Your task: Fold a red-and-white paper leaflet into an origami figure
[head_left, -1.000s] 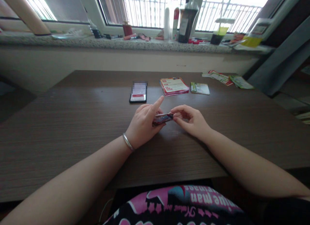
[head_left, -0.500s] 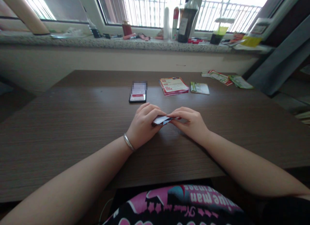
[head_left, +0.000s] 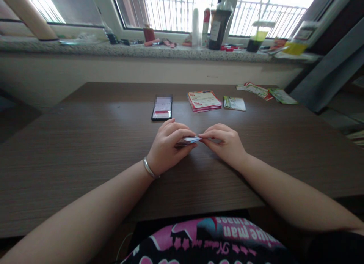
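Between my two hands is a small piece of folded paper (head_left: pixel 192 139), pale blue-white on the side that shows. My left hand (head_left: pixel 170 144) curls round its left part, thumb below and fingers on top, so much of it is hidden. A silver bangle (head_left: pixel 149 168) circles that wrist. With thumb and forefinger pressed together, my right hand (head_left: pixel 223 142) pinches the paper's right tip. Both hands are low over the brown table (head_left: pixel 93 150).
Beyond my hands lie a phone (head_left: pixel 162 109) with a lit screen, a stack of red-edged printed sheets (head_left: pixel 204 100) and a smaller green-white stack (head_left: pixel 234 103). Loose leaflets (head_left: pixel 258 91) are at the back right. Bottles (head_left: pixel 220 27) and small items crowd the windowsill (head_left: pixel 170 52).
The paper is tilted flatter and shows less of its white face. My left thumb has come forward under it. My right fingers pinch closer together at its tip.
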Tool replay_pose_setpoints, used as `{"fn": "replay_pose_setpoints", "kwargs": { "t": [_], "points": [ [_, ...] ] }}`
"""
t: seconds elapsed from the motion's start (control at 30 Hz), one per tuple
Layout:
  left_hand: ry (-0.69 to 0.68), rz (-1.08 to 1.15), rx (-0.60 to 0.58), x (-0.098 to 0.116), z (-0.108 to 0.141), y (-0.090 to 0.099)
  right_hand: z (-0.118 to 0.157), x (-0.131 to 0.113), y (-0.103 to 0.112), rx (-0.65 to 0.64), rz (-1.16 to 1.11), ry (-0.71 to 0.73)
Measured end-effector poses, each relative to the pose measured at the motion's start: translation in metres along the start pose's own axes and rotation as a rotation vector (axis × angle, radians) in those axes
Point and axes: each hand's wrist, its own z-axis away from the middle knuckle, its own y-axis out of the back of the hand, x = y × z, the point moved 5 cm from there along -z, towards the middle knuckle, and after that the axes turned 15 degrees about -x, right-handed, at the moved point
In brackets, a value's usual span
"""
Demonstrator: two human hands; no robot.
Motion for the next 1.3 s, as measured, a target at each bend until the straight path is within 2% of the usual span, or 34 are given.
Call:
{"fn": "replay_pose_setpoints", "kwargs": {
  "t": [0.4, 0.63, 0.9, 1.3],
  "points": [
    [0.041, 0.067, 0.045, -0.005, 0.000, 0.000, -0.001, -0.005, 0.006, 0.046, 0.050, 0.051],
    [0.011, 0.134, 0.037, -0.006, 0.000, -0.001, 0.000, -0.004, 0.008, 0.051, 0.074, 0.056],
    [0.074, 0.143, 0.154, -0.006, 0.003, 0.005, 0.001, -0.001, 0.010, 0.087, 0.111, 0.033],
    [0.116, 0.213, 0.152, -0.012, 0.001, 0.003, 0.000, -0.005, 0.011, 0.076, 0.059, 0.071]
  ]
}}
